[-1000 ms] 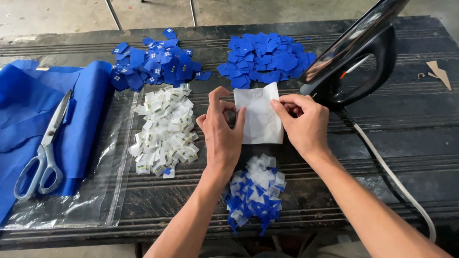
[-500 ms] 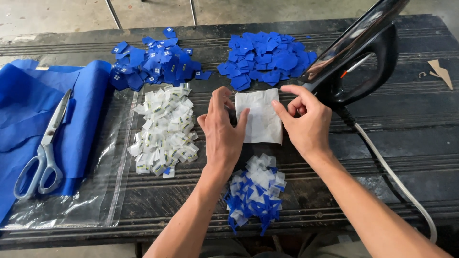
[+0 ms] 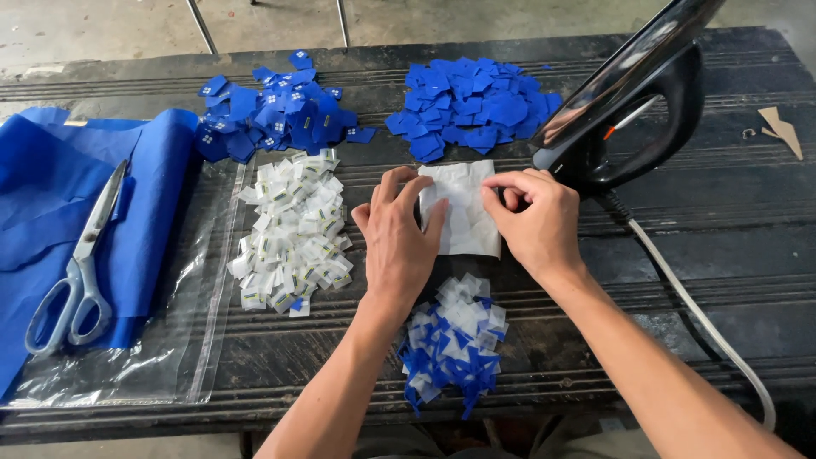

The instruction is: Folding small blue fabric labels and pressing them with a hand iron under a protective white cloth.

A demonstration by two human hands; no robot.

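The left hand [image 3: 398, 240] lies open and flat on the white cloth piece [image 3: 464, 212] in the middle of the dark counter [image 3: 722, 221]. The right hand [image 3: 534, 223] pinches its right edge, near the black iron [image 3: 633, 102].

A heap of small white labels [image 3: 293, 234] lies at nine o'clock of the white cloth [image 3: 463, 208] (partly on a clear plastic bag [image 3: 144, 365], at eight).
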